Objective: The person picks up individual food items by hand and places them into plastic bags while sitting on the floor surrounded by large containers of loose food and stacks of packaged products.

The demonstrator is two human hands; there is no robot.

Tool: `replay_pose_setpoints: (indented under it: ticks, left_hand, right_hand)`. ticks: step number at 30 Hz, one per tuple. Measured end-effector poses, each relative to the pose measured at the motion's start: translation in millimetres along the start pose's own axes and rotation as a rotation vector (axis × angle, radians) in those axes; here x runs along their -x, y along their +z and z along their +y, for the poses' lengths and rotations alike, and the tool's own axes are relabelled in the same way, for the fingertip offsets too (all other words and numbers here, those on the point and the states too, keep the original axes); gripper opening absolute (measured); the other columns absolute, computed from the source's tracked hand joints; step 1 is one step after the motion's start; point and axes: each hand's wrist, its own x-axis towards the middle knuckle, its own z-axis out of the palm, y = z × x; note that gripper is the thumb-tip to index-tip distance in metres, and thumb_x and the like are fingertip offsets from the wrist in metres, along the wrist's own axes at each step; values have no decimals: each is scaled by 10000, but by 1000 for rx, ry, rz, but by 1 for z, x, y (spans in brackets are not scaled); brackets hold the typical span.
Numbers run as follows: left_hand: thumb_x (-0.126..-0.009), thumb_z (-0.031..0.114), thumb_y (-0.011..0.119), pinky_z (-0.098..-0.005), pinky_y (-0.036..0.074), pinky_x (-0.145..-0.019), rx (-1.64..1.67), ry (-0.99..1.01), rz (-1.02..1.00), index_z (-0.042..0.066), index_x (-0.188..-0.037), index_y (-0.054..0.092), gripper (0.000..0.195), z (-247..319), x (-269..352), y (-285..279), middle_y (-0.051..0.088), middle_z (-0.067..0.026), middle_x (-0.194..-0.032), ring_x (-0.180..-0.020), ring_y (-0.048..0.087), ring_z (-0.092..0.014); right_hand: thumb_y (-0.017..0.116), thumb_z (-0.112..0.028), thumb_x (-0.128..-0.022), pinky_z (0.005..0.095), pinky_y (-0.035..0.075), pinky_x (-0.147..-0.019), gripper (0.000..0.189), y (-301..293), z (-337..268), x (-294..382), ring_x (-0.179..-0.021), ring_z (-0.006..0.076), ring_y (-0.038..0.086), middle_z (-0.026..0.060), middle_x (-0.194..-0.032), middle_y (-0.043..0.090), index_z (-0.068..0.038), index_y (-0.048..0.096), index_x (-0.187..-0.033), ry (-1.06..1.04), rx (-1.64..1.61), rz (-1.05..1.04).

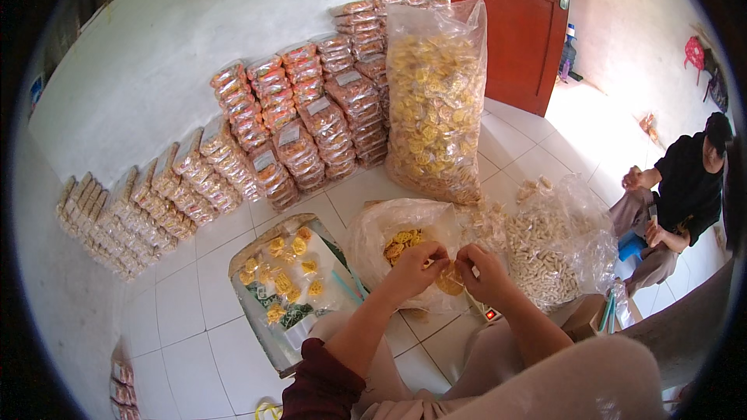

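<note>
In front of my knees, my left hand (415,270) and my right hand (488,273) pinch the upper edge of a small clear plastic packet (450,281) from either side. Yellow crackers show through its film below my fingers. Just beyond my left hand lies an open clear plastic sack (373,230), with yellow and orange wheel-shaped crackers (402,243) inside. Left of my forearm is a low board (242,297) bearing several small yellow cracker packets (284,283). Under my right wrist, a device with a glowing red switch (490,314) is partly hidden.
A tall sack of yellow crackers (435,93) stands beyond, near a red door (508,29). Stacked snack packs (315,134) line the wall. On the right are a bag of pale, finger-shaped snacks (543,256), a cardboard box (586,315) and a seated person (688,181).
</note>
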Motion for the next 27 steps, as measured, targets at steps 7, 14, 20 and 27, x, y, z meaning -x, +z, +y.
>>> replay_pose_setpoints:
  ticks: [7,14,20,27]
  left_hand:
    - [-869,181,592,-273,458,-714,151,-103,4,26,-958,583,180,-2,4,-2,612,-36,-885,-817,560,-123]
    - [-908,371,515,-280,460,-730,1219,-416,-208,16,-1163,467,440,-1,1,4,561,-86,-1022,-847,558,-161]
    - [-915,435,462,-323,463,-813,1355,-374,-392,-15,-1157,486,512,0,1,4,570,-94,-985,-858,569,-197]
    - [-962,436,340,-276,466,-739,904,-174,-92,35,-1153,492,469,18,2,4,607,-92,-972,-889,581,-145]
  right_hand:
    - [568,-2,-809,330,457,-619,76,6,6,3,-693,260,575,128,-784,566,-7,512,-860,-23,-110,72]
    - [580,14,-822,290,451,-677,79,-1,-12,-7,-759,194,568,106,-842,564,-30,527,-859,-193,-61,285]
    - [592,-20,-819,288,441,-679,85,1,14,-4,-768,173,563,107,-892,568,-37,556,-894,-206,-382,275]
    - [603,-2,-783,268,433,-667,212,-17,5,-4,-765,157,560,97,-955,559,-59,604,-987,-208,-143,346]
